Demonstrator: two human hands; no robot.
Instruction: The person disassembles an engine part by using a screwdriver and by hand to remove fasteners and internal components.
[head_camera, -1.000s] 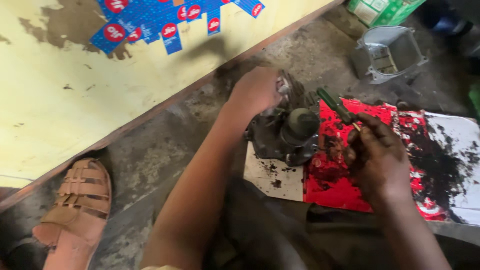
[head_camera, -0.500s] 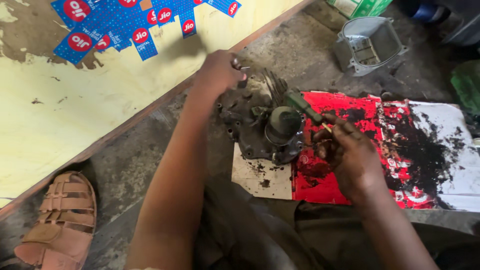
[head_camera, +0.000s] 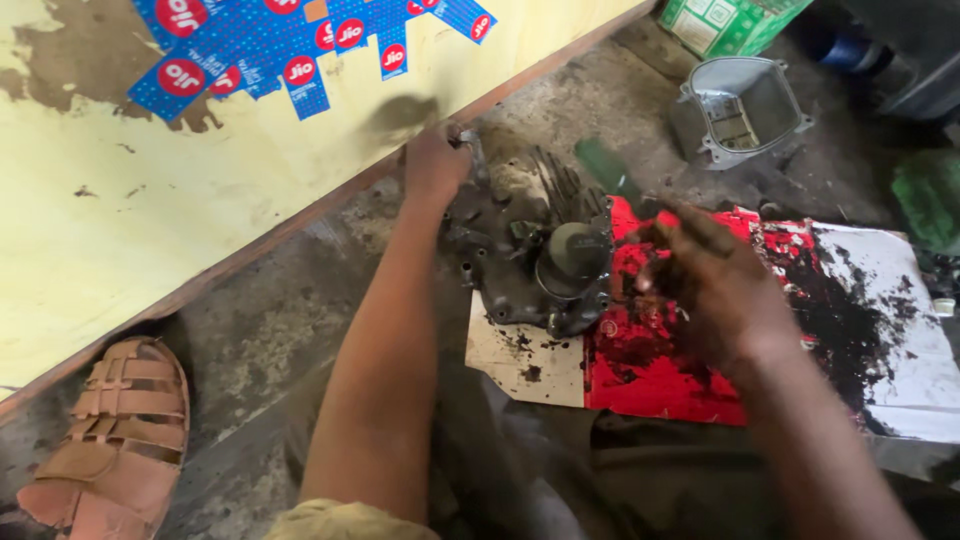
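Your left hand (head_camera: 435, 160) gripped the far edge of the greasy engine casing (head_camera: 530, 255), which sat on the cardboard sheet's (head_camera: 900, 330) left end; your blurred right hand (head_camera: 705, 280) clenched a green-handled tool (head_camera: 610, 172).

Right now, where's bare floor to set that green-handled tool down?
Bare concrete lies between the yellow wall and the engine casing, and between the casing and the grey housing. The red-and-white sheet is greasy and crowded by the right hand; the left hand grips the casing's far edge.
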